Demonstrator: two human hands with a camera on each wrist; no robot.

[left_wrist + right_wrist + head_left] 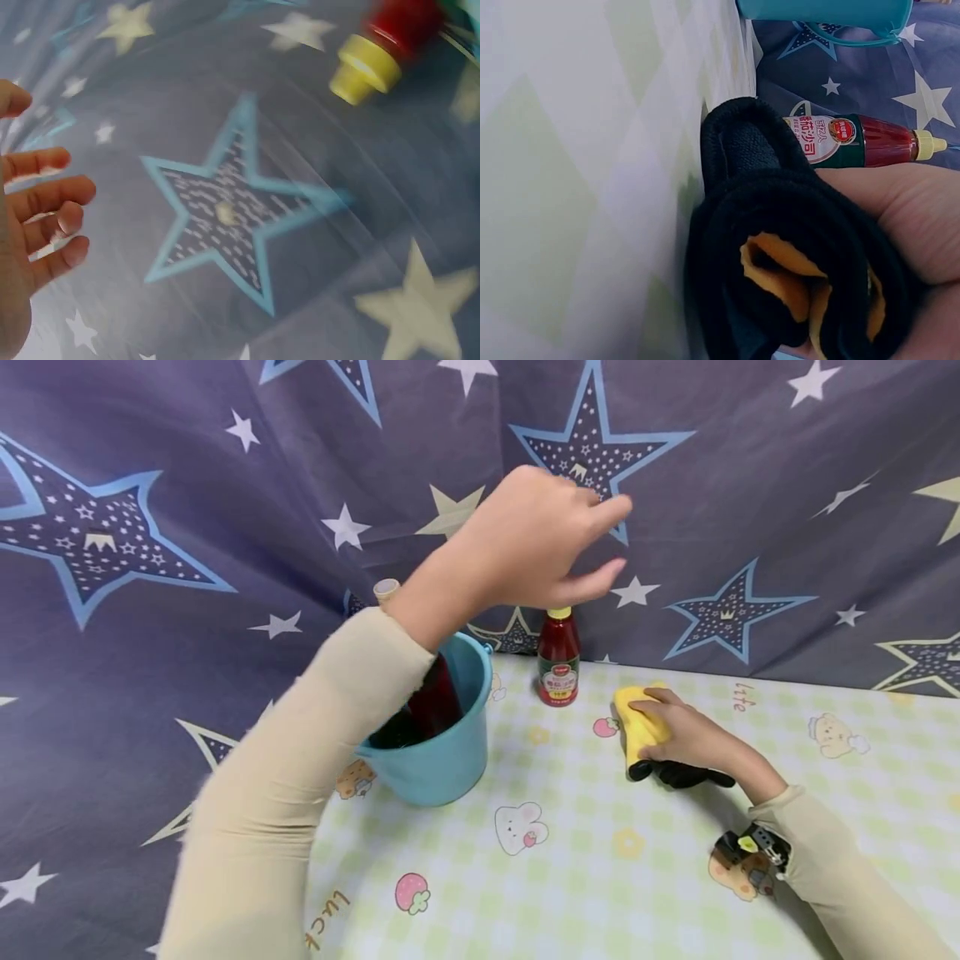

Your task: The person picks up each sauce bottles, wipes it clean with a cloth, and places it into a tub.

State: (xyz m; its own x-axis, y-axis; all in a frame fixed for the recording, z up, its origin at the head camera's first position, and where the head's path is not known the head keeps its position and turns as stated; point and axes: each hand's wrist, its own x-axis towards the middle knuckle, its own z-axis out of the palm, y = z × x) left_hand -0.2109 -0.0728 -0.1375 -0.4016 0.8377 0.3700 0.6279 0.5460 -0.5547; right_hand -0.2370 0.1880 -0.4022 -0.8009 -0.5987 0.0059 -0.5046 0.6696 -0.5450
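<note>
My right hand (686,731) grips a folded yellow cloth item (637,722) with black edging, low on the table. Close up in the right wrist view, its thick black rims (739,150) curl around a yellow-orange inside; the exact kind cannot be told. Raised in front of the curtain, my left hand (543,539) holds nothing; its fingers are loosely bent in the left wrist view. Below it in the head view stands a red sauce bottle (558,652) with a yellow cap, upright on the table. My left forearm partly covers a light blue bucket (442,772).
Inside the bucket are dark red and dark green items (435,697), partly hidden. A pale round top (386,587) shows behind my left wrist. A checked tablecloth (570,877) covers the table, and a star-patterned dark curtain (300,460) hangs along its back and left.
</note>
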